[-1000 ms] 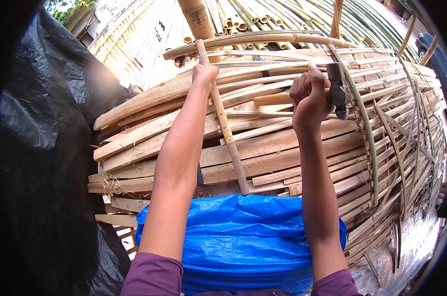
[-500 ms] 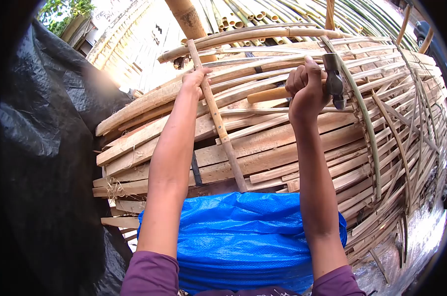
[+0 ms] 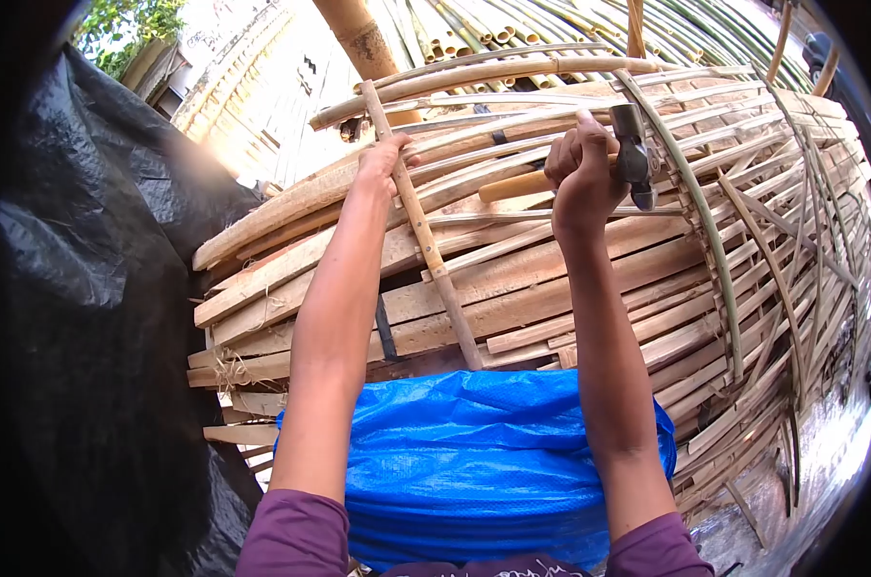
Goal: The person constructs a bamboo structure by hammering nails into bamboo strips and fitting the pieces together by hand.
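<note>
My left hand (image 3: 385, 163) is closed round the upper part of a narrow wooden strip (image 3: 422, 231), which lies crosswise over long bamboo slats (image 3: 512, 281). Small nail-like dots show along the strip. In my right hand (image 3: 584, 173) is a hammer (image 3: 632, 154), gripped near its head, its wooden handle pointing left and its metal head to the right of my fist. The hammer is held above the slats, apart from the strip.
A blue tarp (image 3: 464, 462) lies in front of my body. Black plastic sheeting (image 3: 89, 317) hangs at the left. A thick bamboo post (image 3: 359, 38) rises beyond the slats, with bamboo poles (image 3: 512, 29) behind. Curved bamboo strips (image 3: 695, 192) cross the slats at the right.
My left hand has slid slightly down the strip, its fingers shifting round it. My right hand and the hammer have moved a little left. The view has shifted slightly.
</note>
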### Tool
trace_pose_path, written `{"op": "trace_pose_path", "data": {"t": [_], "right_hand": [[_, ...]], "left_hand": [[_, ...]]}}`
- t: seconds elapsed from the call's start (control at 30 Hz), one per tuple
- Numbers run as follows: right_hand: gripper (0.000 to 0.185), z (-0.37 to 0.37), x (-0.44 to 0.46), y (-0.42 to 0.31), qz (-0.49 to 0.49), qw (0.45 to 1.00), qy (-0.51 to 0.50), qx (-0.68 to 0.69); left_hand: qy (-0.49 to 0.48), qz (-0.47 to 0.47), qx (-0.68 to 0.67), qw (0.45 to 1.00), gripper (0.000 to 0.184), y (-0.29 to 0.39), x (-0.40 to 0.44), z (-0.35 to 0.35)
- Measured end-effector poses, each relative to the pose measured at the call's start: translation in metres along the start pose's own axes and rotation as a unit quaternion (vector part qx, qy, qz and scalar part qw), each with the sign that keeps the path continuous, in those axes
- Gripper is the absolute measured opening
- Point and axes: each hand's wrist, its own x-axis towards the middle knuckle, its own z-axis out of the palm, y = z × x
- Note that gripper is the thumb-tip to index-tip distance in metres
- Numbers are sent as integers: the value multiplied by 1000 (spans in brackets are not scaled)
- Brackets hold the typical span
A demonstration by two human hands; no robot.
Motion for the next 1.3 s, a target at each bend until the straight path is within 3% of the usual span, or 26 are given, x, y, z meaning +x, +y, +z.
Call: {"op": "trace_pose_path", "data": {"t": [0.17,0.4,0.5,0.53,0.6,0.67,0.7,0.8,0.87,1.07,1.2,1.3], "right_hand": [[45,-1,-6,7,-52,997,-38,-45],[45,10,-16,6,-48,993,-55,-97],[45,6,-22,18,-164,943,-116,-264],[44,6,-25,23,-169,941,-132,-261],[43,9,-21,24,-288,906,-171,-258],[41,10,-28,16,-158,948,-163,-223],[41,9,-24,16,-180,933,-147,-276],[41,14,-24,7,-86,989,-66,-98],[42,9,-19,2,-63,995,-51,-61],[43,17,-21,2,-71,994,-50,-67],[44,19,-27,11,-144,980,-71,-117],[43,25,-24,-2,-105,990,-45,-79]], "left_hand": [[41,89,-11,995,30,6,-25,8],[66,107,-2,992,31,8,-40,10],[60,127,3,990,30,7,-39,9],[62,131,4,989,29,6,-40,9],[63,136,6,989,29,5,-42,9],[59,163,-8,985,27,1,-45,7],[60,163,-8,985,27,-1,-45,8],[87,179,-17,980,25,-6,-53,11],[112,206,-47,971,23,-5,-63,15],[134,227,-54,963,19,-7,-65,20],[145,238,-66,958,21,-8,-74,20],[150,251,-74,953,22,-8,-76,22]]}}
